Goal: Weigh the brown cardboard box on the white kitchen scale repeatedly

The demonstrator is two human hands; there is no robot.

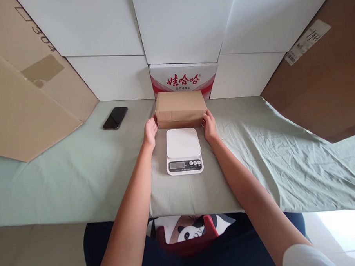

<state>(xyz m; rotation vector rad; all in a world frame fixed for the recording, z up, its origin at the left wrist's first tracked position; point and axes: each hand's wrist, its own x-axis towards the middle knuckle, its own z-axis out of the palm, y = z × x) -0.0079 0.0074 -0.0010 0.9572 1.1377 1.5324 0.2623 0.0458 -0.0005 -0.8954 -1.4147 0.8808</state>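
Brown rectangular cardboard parcel (180,108) sits on the desk (79,180) at 12 o'clock from the scale, gripped at both short ends. Left hand (150,132): fingers (153,121) spread and pressed flat against the parcel's left end. Right hand (209,125): fingers (206,117) likewise apart, pressed against the right end. Parcel appears to rest on the cloth; cannot tell whether it is lifted. White square digital kitchen scale (183,150) lies between the forearms, just beside the parcel's near edge, platform bare, display facing 6 o'clock. Desk covered in a wrinkled pale green cloth. Red-and-white printed carton (183,79) stands directly behind the parcel. Black smartphone (115,117) lies face up at 10 o'clock, well apart from the left hand.
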